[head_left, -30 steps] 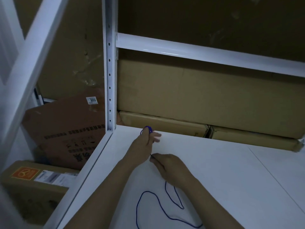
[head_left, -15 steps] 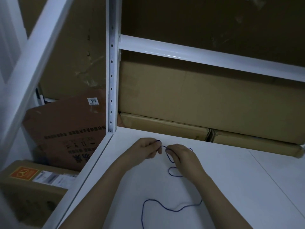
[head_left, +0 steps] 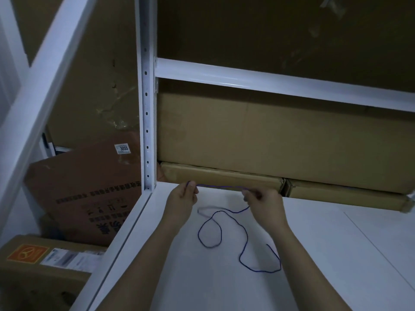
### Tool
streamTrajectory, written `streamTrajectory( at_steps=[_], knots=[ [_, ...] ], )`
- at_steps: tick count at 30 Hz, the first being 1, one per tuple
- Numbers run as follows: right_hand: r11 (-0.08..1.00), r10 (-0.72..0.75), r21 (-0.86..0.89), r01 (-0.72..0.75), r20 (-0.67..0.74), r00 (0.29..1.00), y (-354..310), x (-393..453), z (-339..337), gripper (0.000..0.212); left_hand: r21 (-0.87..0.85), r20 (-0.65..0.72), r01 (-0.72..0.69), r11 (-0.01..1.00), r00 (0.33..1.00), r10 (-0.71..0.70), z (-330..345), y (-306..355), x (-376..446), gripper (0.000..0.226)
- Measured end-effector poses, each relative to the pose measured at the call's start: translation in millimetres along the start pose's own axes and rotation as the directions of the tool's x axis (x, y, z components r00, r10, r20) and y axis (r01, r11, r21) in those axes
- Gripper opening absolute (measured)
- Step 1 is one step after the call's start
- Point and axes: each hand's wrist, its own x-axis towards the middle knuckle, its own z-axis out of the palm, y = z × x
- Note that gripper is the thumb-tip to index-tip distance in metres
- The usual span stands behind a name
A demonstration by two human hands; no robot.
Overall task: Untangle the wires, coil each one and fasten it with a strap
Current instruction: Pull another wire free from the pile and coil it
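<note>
So we've got both hands out over the white shelf [head_left: 336, 254], working on a thin blue wire [head_left: 221, 230]. Our left hand [head_left: 183, 202] has its fingers curled in and pinches the wire near one end, a tiny bit of it poking up above the fingertips. Our right hand [head_left: 263, 206] is curled too and pinches the same wire further along, so a short stretch runs pretty much straight and taut between the two hands, up off the shelf at the far side. From the right hand the rest of the wire drops to the shelf and wanders toward us: one closed loop in the middle between our forearms, then a wider open curve swinging right, with the loose end lying close to our right forearm. There's also a pale strip [head_left: 208, 208] lying flat on the shelf between the hands, just beyond the loop; can't tell what it is, the light is really dim. Behind the hands, long cardboard boxes [head_left: 224, 176] sit along the far edge of the shelf, with a bigger one on top. Off to the left, past the white perforated upright [head_left: 147, 131], a brown carton [head_left: 89, 187] with printed text leans at an angle
</note>
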Motion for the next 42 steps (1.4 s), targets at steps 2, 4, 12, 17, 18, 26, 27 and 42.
streamTrajectory(
  at_steps=[2,4,12,17,18,26,27,42],
  knots=[
    [0.919,0.147,0.371,-0.138,0.003,0.989,-5.4,7.9,-5.8,0.021,0.008,0.004,-0.020,1.000,1.000,0.020,-0.8,3.6,1.3,0.036],
    [0.630,0.207,0.728,-0.268,0.175,0.962,-13.5,12.7,-6.2,0.021,0.029,0.059,-0.042,0.999,0.997,0.040,0.4,8.5,1.2,0.036],
    [0.947,-0.286,-0.207,0.246,-0.191,0.939,-17.6,26.1,-1.8,0.014,-0.575,0.397,0.254,0.778,0.918,-0.006,-4.7,29.9,0.0,0.033],
    [0.572,-0.640,-0.546,0.612,0.168,0.749,-7.9,-6.7,29.0,0.017,-0.769,0.334,0.190,0.610,0.934,0.130,-6.9,34.6,5.2,0.032],
    [0.541,-0.669,-0.518,0.663,0.214,0.712,-6.5,-15.8,35.0,0.015,-0.745,0.317,0.130,0.655,0.932,0.175,-5.5,34.0,6.2,0.033],
    [0.457,-0.809,-0.362,0.813,0.211,0.548,-14.4,-32.8,24.7,0.017,-0.100,0.335,-0.211,0.972,0.913,0.233,5.7,5.2,0.2,0.031],
    [0.472,-0.815,-0.349,0.810,0.178,0.552,-16.8,-29.9,21.3,0.017,-0.061,0.372,-0.210,0.976,0.902,0.217,6.1,3.4,-2.8,0.031],
    [0.962,-0.178,0.250,0.109,0.273,0.945,-15.6,-21.3,40.3,0.027,-0.531,0.400,-0.053,0.846,0.864,0.305,1.8,21.5,-13.1,0.035]
  ],
)
